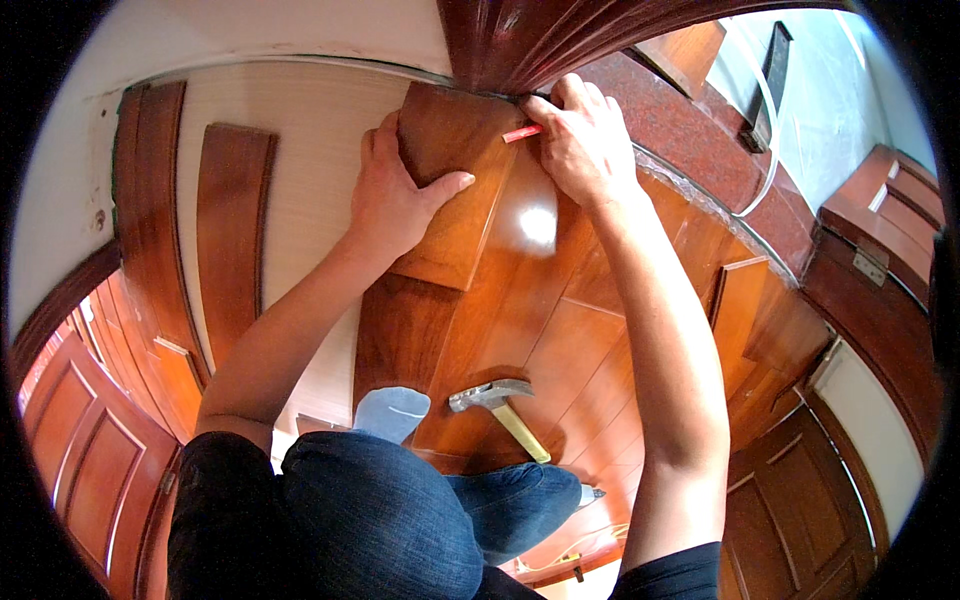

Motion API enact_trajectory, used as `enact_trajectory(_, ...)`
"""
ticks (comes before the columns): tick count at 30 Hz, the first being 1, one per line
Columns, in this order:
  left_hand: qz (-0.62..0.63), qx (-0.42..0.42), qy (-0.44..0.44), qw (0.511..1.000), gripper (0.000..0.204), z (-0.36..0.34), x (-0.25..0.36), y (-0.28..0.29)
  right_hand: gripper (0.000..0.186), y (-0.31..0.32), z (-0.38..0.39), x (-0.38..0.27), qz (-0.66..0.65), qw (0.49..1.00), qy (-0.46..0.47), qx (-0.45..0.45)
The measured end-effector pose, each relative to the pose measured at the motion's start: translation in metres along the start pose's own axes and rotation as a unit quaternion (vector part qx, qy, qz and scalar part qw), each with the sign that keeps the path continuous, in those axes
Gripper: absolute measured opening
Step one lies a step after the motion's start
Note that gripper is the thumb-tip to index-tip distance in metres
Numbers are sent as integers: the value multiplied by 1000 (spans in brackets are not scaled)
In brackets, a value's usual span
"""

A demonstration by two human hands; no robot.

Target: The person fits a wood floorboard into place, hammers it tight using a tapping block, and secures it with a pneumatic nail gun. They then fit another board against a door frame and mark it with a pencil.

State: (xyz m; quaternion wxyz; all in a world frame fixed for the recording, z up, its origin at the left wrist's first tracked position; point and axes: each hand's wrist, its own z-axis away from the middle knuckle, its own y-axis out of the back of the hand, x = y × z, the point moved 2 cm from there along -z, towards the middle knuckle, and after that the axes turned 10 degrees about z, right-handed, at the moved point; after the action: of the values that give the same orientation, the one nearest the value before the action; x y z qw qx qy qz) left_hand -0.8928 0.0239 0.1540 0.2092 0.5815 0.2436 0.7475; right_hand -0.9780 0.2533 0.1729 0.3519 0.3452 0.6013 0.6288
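Note:
A short brown wood floor plank (pixel 462 170) lies on top of the laid flooring, its far end up against the foot of a dark red door frame (pixel 500 45). My left hand (pixel 392 205) grips the plank's left edge, with the thumb stretched over its top face. At the plank's far right corner, beside the frame, my right hand (pixel 590 150) is closed round a slim red pencil (pixel 522 133). The pencil's blunt end points left over the plank; its other end is hidden by the fingers.
Near my knees, a claw hammer (pixel 512 420) with a yellow handle rests on the laid floorboards (pixel 590 345). Loose planks (pixel 232 215) lie on the pale underlay (pixel 310 130) at left. A loose board (pixel 738 300) lies at right. Beyond the red stone threshold (pixel 690 130) are a dark bar (pixel 770 90) and white cable.

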Motion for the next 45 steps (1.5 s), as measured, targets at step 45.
enact_trajectory(45, 6, -17, 10, 1000, 106, 0, 11, 3, 37, -23, 53, -4, -49, 969, -123, 210)
